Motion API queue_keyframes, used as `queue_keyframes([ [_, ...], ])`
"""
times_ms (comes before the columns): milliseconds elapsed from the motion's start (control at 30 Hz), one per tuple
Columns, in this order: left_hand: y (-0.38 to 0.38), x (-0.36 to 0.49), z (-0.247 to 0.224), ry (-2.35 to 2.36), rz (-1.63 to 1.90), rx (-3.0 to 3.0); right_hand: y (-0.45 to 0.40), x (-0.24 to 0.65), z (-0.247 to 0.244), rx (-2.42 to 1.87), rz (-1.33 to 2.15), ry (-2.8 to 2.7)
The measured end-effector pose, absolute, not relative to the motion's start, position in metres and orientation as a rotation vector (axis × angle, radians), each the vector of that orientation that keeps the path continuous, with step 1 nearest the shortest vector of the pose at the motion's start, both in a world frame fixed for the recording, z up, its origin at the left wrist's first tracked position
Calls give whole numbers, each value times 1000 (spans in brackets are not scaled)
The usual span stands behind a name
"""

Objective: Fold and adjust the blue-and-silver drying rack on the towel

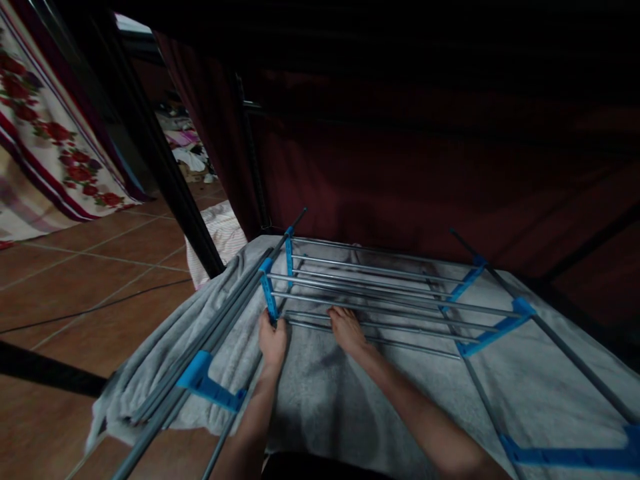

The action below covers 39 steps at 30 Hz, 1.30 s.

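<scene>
A partly assembled rack of grey metal tubes and blue plastic brackets lies on a grey blanket. My left hand [273, 340] is closed around the lower end of a blue bracket [269, 293] on the rack's left side. Thin metal rods [390, 305] run across from there to the right-hand brackets [493, 333]. My right hand [347, 329] is closed over a lower metal rod [395, 327], its fingertips partly hidden. Closer to me, another blue bracket [210, 383] is fixed to a long grey tube [160, 413] on the left.
The grey blanket [320, 413] covers a bed framed by black posts [160, 160]. A dark red curtain [360, 180] hangs behind. At left, a floral cloth [65, 133] hangs above the tiled floor [125, 247], where a dark cable [100, 307] lies.
</scene>
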<state>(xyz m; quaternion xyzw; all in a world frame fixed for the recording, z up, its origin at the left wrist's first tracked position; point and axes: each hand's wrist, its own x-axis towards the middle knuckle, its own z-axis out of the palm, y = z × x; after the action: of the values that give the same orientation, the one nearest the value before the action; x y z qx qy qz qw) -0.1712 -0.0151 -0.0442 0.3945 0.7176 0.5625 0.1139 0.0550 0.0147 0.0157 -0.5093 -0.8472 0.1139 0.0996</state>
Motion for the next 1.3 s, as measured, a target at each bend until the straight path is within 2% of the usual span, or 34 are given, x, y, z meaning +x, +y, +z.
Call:
queue_keyframes([
  [367, -9, -174, -40, 2248, 1416, 1080, 26, 28, 26, -1559, 461, -2650],
  [833, 8, -181, -21, 1916, 1718, 1109, 10, 31, 53, -1422, 359, -2733],
  [1300, 8, -175, -21, 1827, 1774, 1081, 7, 33, 54, -1363, 291, -2683],
])
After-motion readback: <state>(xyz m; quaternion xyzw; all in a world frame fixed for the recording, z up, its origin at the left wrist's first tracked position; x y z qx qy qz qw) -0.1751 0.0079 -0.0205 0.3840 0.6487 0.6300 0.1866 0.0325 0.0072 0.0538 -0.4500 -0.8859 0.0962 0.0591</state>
